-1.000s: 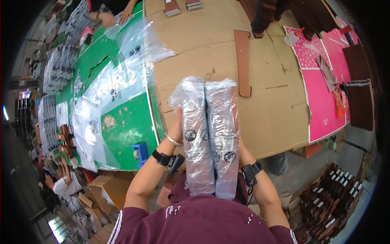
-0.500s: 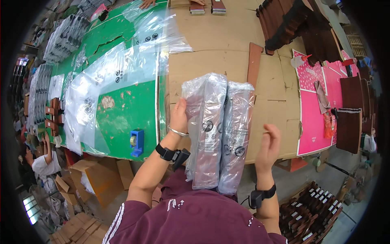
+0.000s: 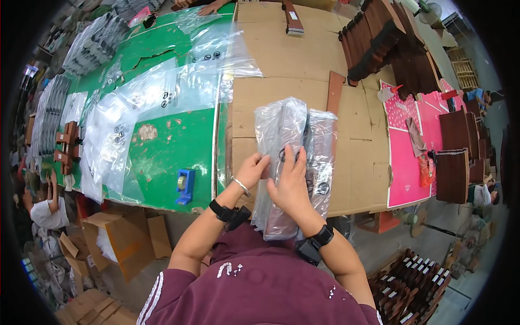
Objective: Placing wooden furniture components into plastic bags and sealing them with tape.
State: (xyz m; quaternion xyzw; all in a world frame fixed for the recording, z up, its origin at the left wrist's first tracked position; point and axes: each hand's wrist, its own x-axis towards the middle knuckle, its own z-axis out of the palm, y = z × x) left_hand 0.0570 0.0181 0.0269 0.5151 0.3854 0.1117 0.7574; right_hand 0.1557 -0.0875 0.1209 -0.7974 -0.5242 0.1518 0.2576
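Observation:
Two long brown wooden bundles in clear plastic lie side by side in front of me, overhanging the table's near edge: the left wrapped bundle (image 3: 293,120) and the right wrapped bundle (image 3: 323,138). My left hand (image 3: 252,173) is at the left bundle's outer side, fingers bent together on the loose edge of its plastic bag (image 3: 266,127). Across the top of the same bundle lies my right hand (image 3: 294,187), its fingers stretched out and apart, pressing on the film. Dark printed marks show through beside the fingers.
Flat clear bags (image 3: 157,92) cover part of the green tabletop (image 3: 157,173) at left. A blue tape dispenser (image 3: 185,187) stands near its front edge. A brown slat (image 3: 335,89) lies beyond the bundles. Stacked brown boards (image 3: 374,40) stand far right. Another person's hand (image 3: 214,6) is at the far edge.
My right hand has come in from the right, off the bundles, onto the left bundle. My left hand has slid nearer and lower along its side. A brown piece at the far edge has shifted.

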